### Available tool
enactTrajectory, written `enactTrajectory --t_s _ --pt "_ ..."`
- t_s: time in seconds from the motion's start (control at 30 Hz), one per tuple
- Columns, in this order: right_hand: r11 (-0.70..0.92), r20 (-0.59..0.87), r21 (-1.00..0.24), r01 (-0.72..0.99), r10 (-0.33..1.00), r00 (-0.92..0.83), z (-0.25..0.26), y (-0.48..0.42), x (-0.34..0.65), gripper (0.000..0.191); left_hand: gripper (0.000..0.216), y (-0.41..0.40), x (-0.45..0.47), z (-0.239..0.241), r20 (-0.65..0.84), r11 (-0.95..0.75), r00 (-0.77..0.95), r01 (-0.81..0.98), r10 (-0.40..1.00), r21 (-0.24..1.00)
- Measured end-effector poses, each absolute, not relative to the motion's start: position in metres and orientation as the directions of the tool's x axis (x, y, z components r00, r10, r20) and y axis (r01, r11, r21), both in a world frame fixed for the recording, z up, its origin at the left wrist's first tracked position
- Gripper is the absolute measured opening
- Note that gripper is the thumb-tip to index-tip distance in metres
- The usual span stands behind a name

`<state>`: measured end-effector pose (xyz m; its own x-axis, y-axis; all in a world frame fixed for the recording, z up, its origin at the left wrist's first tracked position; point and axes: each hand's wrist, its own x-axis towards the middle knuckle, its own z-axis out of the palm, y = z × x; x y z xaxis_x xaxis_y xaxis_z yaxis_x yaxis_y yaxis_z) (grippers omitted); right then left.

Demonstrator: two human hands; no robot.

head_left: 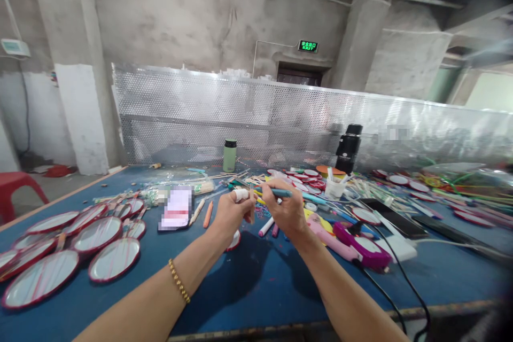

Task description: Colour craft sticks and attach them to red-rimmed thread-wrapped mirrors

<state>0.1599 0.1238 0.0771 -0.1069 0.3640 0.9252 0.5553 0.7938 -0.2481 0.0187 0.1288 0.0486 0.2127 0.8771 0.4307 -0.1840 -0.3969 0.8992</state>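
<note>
Over the middle of the table, my left hand (232,211) pinches a flat wooden stick (252,208), held upright. White wrapping covers one of its fingers, and a gold bead bracelet is on the wrist. Below this hand shows part of a small red-rimmed disc (233,240); I cannot tell whether it joins the stick. My right hand (287,208) is closed around a teal marker pen (277,192), its tip pointing left close to the stick. An orange marker (208,214) lies left of my left hand, and a white marker with a purple end (266,226) lies between my arms.
Several red-rimmed round discs (98,234) are piled at the left, near a phone (176,208). A green bottle (230,156) and a black bottle (348,148) stand at the back. A pink and purple tool (360,246) with cables lies at the right.
</note>
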Motion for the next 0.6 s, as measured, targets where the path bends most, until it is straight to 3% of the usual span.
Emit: enactTrajectory --t_s 0.6 --pt "0.795 0.93 -0.236 0.558 0.351 -0.107 0.0773 0.1241 0.1602 0.021 0.029 0.1305 0.019 0.0468 0.428 -0.399 0.205 -0.169 0.88 0.901"
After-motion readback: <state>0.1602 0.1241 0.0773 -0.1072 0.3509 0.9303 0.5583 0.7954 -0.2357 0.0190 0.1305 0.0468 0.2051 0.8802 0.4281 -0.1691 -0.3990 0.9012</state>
